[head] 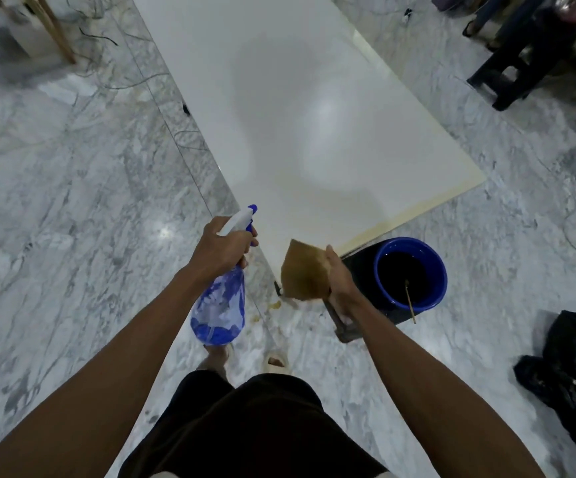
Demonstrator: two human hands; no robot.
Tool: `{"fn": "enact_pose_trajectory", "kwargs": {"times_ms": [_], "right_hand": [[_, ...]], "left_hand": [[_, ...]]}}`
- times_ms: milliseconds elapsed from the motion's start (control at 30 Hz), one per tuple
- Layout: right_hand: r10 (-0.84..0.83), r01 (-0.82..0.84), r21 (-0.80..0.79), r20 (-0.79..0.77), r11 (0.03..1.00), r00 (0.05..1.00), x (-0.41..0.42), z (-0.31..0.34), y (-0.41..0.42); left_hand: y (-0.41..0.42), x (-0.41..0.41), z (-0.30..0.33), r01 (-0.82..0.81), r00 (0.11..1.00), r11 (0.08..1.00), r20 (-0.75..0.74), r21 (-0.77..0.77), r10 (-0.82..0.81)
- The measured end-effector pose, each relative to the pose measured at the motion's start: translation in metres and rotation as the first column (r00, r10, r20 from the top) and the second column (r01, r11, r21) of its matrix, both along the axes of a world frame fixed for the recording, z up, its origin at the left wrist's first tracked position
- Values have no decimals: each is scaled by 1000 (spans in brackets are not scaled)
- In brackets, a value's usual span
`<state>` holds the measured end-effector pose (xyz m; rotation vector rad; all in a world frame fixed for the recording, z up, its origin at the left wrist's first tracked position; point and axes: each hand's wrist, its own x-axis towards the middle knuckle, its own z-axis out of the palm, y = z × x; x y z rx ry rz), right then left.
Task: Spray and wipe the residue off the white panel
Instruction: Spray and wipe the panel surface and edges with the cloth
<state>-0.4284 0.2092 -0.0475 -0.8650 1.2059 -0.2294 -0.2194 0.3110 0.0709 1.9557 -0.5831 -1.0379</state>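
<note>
Over the near corner of the glossy white rectangular panel (300, 108), the left hand (221, 250) is gripping a blue-tinted clear plastic spray bottle (220, 305) and should be aiming its nozzle at the yellowish residue (366, 232) while the right hand (340, 277), closed on a tan cloth (304, 270), is waiting to wipe

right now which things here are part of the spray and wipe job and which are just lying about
In the job:
- large glossy white panel with yellowish residue near its close edge
- clear blue plastic spray bottle, in the left hand grip
- tan square cloth, in the right hand

Lying about:
- round blue bucket of dark liquid with a thin stick
- crumpled black plastic bags
- dark plastic stool
- loose cables on the marble floor
</note>
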Motion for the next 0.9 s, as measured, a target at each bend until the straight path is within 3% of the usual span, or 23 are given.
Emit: {"fn": "enact_pose_trajectory", "kwargs": {"times_ms": [67, 167, 267, 567, 900], "right_hand": [[-47, 45, 30, 61, 999, 997, 38, 27, -24], [-89, 62, 95, 310, 994, 946, 103, 49, -61], [-40, 17, 58, 416, 998, 908, 184, 75, -85], [12, -56, 72, 511, 996, 859, 473, 117, -156], [-1, -28, 46, 532, 999, 847, 722, 145, -255]], "left_hand": [[-8, 19, 5, 0, 1000, 1000, 11, 2, 0], [-21, 58, 16, -14, 999, 1000, 37, -3, 14], [-39, 117, 27, -71, 996, 997, 58, -14, 72], [-109, 357, 54, -110, 976, 993, 186, -35, 114], [-194, 590, 97, -140, 971, 988, 183, -68, 150]]}}
